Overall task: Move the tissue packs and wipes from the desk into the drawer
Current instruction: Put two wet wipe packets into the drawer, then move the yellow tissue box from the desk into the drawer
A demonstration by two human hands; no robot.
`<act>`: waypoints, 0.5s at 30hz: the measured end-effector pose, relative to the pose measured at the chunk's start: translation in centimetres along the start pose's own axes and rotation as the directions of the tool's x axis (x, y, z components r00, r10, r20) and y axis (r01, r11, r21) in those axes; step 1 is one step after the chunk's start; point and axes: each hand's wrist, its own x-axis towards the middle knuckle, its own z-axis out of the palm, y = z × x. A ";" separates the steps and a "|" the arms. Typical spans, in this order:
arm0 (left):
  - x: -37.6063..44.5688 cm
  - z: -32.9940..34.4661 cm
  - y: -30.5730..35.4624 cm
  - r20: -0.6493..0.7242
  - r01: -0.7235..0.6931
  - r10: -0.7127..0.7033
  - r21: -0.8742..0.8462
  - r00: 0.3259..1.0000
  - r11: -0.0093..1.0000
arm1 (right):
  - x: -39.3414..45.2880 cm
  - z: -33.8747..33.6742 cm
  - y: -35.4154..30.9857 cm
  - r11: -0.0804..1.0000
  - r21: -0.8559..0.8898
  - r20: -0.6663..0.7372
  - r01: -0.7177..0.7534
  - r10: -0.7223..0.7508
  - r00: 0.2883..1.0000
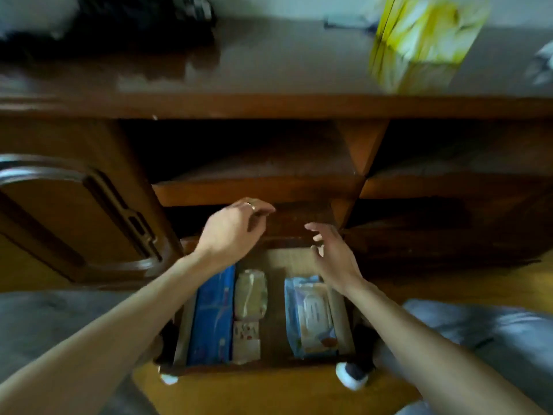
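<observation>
Left hand (236, 227): empty, fingers curled loosely together, raised over the far end of the drawer (269, 368).
Right hand (332, 253): empty, fingers spread apart, level with the left.
Stowed items: blue tissue pack (213, 319), small packs (250, 298) and wipes (311, 317) lay below and nearer the body than both hands, long axes running front to back.
Remaining item: yellow tissue pack (419, 37) stood on the desk (269, 73), above and to the right of both hands, blurred.
Nearer hand: the right, by judgement.
Next move: an upward reach to the right.
</observation>
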 end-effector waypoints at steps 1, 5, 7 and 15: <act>0.8 -2.7 0.7 -0.104 -0.094 0.096 0.027 0.990 0.995 | 0.7 -1.9 -1.9 0.997 0.031 -0.055 0.070 -0.069 0.996; 4.5 -11.7 3.8 -0.357 -0.274 0.315 0.163 0.879 0.948 | 3.8 -10.2 -9.4 0.947 0.003 -0.298 0.321 -0.306 0.904; 6.8 -14.7 4.7 -0.411 -0.233 0.296 0.197 0.862 0.952 | 5.4 -14.1 -13.0 0.913 -0.061 -0.390 0.402 -0.393 0.833; 17.8 -17.0 4.2 -0.197 -0.051 0.100 0.237 0.975 0.970 | 15.8 -22.9 -17.0 0.901 -0.396 -0.322 0.179 -0.319 0.892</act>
